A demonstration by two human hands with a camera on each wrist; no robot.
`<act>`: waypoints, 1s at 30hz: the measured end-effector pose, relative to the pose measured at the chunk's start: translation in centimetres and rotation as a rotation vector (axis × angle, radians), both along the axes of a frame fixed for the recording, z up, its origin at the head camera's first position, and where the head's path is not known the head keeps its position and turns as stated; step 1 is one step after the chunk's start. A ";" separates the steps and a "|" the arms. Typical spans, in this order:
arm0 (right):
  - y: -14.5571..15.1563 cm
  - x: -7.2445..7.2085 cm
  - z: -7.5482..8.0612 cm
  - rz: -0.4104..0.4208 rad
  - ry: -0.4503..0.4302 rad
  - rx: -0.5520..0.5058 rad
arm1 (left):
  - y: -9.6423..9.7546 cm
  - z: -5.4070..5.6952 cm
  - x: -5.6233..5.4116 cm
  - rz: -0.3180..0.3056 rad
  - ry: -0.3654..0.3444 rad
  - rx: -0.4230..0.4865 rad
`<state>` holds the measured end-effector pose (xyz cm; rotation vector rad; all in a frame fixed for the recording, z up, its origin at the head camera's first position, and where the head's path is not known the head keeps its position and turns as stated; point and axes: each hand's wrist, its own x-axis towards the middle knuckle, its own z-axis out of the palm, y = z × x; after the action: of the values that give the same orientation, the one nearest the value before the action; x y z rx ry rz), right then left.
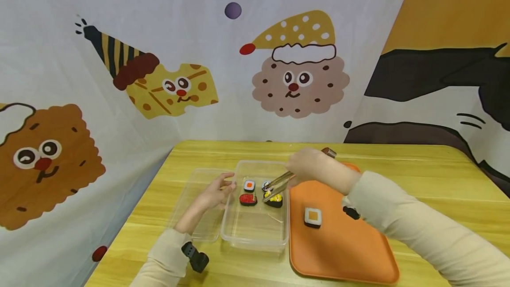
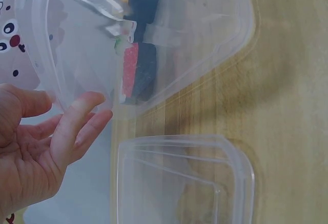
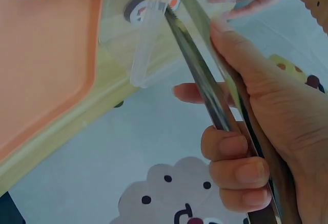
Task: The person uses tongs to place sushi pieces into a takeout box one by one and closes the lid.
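My right hand [image 1: 307, 165] grips metal tongs [image 3: 202, 80], its fingers wrapped around the arms. The tong tips stand apart inside a clear plastic container [image 1: 255, 229], right by a yellow-topped toy sushi [image 1: 273, 199]. Behind that piece a small white roll [image 1: 266, 185] shows partly under the tongs. An orange-centred roll [image 1: 249, 185] and a red-topped sushi [image 1: 248, 199] sit to their left in the container. My left hand [image 1: 215, 193] is at the container's left rim, fingers loosely extended; in the left wrist view the fingertips [image 2: 95, 98] meet the container's edge.
An orange tray [image 1: 338, 251] lies right of the container, bearing a square white roll [image 1: 312, 217] with an orange centre. A dark piece [image 1: 351, 212] is partly hidden by the right sleeve. Left of the container lies a clear lid [image 1: 189, 203]. A printed cloth [image 1: 239, 123] hangs behind the table.
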<state>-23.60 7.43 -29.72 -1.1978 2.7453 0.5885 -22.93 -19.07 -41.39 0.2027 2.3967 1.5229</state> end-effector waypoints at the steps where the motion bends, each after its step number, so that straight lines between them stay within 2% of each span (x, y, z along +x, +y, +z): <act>1: 0.2 -0.1 0.1 -0.008 -0.010 -0.020 | 0.0 0.0 0.0 0.003 0.002 0.001; 7: 2.6 -0.7 0.1 0.039 0.055 -0.161 | 0.3 0.0 0.0 -0.001 0.003 -0.002; 11: 5.1 -1.0 -0.3 0.074 0.097 -0.292 | 0.3 0.0 0.0 -0.003 0.007 -0.022; 17: 9.3 -1.6 -1.3 0.113 0.254 -0.415 | 0.3 -0.1 -0.1 0.005 0.017 -0.051; 22: 12.4 -1.5 -1.8 0.028 0.243 -0.457 | 0.2 0.0 -0.1 -0.007 0.018 -0.060; 27: 14.5 -0.6 -2.4 -0.139 0.119 -0.438 | 0.1 0.2 -0.2 -0.012 0.016 -0.054; 30: 15.4 -0.1 -3.1 -0.188 0.064 -0.423 | -0.1 0.5 -0.1 -0.025 0.021 -0.056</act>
<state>-23.74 22.84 -32.86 -0.9756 3.0901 0.0243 -23.04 -19.12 -40.91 0.2366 2.4405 1.4479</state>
